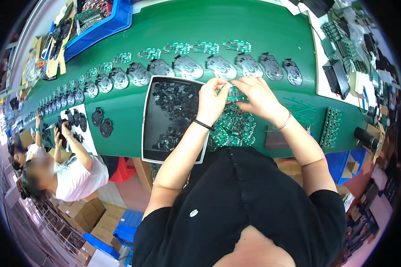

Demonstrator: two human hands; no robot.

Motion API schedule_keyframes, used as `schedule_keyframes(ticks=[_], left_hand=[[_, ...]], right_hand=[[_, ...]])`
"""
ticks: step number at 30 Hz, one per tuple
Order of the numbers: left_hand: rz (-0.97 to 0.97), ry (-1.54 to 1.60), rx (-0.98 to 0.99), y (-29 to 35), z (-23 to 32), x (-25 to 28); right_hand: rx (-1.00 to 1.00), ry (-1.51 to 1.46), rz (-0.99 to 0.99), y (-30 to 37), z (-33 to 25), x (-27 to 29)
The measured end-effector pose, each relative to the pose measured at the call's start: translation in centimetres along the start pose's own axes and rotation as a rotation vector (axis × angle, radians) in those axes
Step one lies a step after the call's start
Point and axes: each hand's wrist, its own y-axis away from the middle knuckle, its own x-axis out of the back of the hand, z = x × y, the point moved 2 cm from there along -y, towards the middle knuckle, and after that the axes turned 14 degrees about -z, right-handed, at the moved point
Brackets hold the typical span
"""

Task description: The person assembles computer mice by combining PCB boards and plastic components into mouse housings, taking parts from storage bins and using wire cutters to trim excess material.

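Note:
Both my hands are at a small green circuit board (236, 94), just above a heap of similar boards (234, 127). My left hand (213, 99) pinches at the board's left side with thumb and forefinger. From the right, my right hand (262, 99) grips the board's edge, its fingers curled over the far side and its thumb at the near side. Part of the board is hidden behind the fingers. Left of the heap stands a white-rimmed black tray (145, 129) with many small black plastic pieces (176, 100) in it.
Beyond my hands, a curved row of dark plastic housings (221, 67) runs left, with a row of green boards (206, 47) behind. A blue bin (120, 20) stands far left. Right lie green strips (300, 109) and a board panel (331, 127). Co-workers (78, 173) sit left.

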Motion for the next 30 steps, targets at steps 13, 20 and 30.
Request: schedule_keyframes(ticks=[13, 20, 30], left_hand=[[-0.085, 0.157, 0.048, 3.5, 0.5, -1.1], [-0.049, 0.196, 0.022, 4.2, 0.0, 0.4], [-0.089, 0.172, 0.040, 4.5, 0.0, 0.1]], right_hand=[[-0.396, 0.076, 0.125, -5.7, 20.9, 1.7], [-0.373, 0.078, 0.212, -3.5, 19.2, 0.8], [-0.713, -0.133, 0.069, 6.4, 7.3, -9.4]])
